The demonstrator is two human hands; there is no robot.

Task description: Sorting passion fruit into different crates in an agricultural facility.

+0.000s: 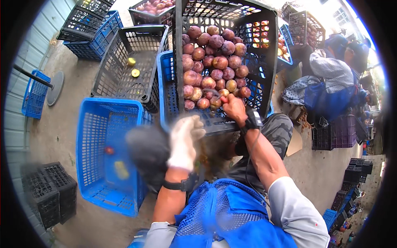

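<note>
Looking down from the head camera, I see a black crate [264, 62] tipped toward me, so its purple fruit [213, 62] slides to the low front edge within easy reach. My right hand [233, 108] sits at that edge among the lowest fruit, fingers curled together on what looks like a small red-handled tool; what they pinch exactly I cannot tell. My left hand [184, 140], in a pale glove, is blurred, raised in front of the crate's rim, fingers loosely together, holding nothing I can make out. An open blue crate [93, 124] lies just left of me with two loose fruit inside, near enough to drop things into.
</note>
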